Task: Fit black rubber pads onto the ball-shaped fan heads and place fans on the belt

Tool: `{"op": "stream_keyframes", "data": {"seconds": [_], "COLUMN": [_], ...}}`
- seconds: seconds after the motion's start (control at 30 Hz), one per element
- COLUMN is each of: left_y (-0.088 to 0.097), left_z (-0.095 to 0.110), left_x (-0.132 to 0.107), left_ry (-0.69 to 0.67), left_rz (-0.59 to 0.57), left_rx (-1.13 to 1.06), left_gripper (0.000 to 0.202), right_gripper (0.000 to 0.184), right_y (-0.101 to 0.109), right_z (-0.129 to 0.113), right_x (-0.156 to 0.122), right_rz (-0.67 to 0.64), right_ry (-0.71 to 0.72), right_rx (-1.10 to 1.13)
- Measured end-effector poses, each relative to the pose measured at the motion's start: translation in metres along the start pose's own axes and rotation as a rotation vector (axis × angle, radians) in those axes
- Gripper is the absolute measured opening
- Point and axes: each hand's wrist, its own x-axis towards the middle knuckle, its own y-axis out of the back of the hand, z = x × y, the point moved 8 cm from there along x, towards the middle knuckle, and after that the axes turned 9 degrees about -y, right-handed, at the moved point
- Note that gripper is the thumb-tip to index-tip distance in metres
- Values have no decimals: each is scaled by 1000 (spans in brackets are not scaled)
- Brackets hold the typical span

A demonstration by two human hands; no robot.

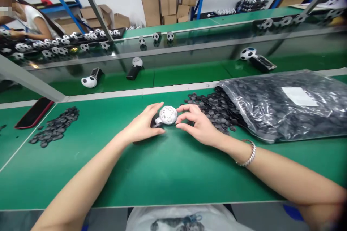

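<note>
Green worktop (pixel 168 173), one white ball (pixel 168 114)

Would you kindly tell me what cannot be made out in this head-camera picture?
All in the head view:
Black part beside the white ball: mostly hidden by the left hand.
Anything pinched in the right hand: too small to tell.
Plastic bag: cut off by the right edge.
White label: any writing too small to read.
</note>
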Motion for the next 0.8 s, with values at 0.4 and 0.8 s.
{"op": "stream_keyframes", "data": {"seconds": [0.4, 0.8], "left_y": [-9, -5], "left_z": [1, 5], "left_x": [8, 13], "left_ry": [33, 67], "left_rz": [43, 80], "left_rx": [41, 37], "left_gripper": [73, 57], "right_gripper": [12, 41], "right_y": [-15, -29], "right_z": [10, 27], "right_x": [13, 18], "right_rz": [37, -31], "right_ry": [29, -157], "right_rx": [33, 303]}}
